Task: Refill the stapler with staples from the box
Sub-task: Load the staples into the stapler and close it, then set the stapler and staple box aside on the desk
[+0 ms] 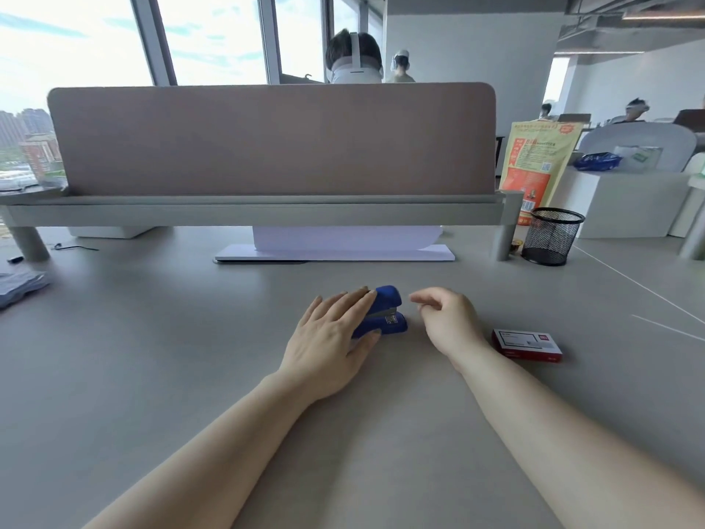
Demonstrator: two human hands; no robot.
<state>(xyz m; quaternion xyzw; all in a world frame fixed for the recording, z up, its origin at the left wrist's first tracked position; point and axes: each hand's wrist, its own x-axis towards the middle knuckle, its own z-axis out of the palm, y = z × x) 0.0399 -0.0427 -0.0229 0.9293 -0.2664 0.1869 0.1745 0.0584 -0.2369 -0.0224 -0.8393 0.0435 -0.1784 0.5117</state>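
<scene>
A small blue stapler (389, 313) lies on the grey desk (190, 357), its metal front end toward the right. My left hand (332, 337) lies over its left side, fingers on top and thumb at its near edge, gripping it. My right hand (446, 318) hovers just right of the stapler, fingers loosely curled, holding nothing and not touching it. A red and white staple box (526, 344) lies closed on the desk to the right of my right wrist.
A black mesh pen cup (551, 235) stands at the back right beside a shelf leg. A raised shelf with a brown divider panel (267, 139) spans the back, with a white stand (335, 250) beneath. Folded cloth (19, 284) lies far left. People sit beyond.
</scene>
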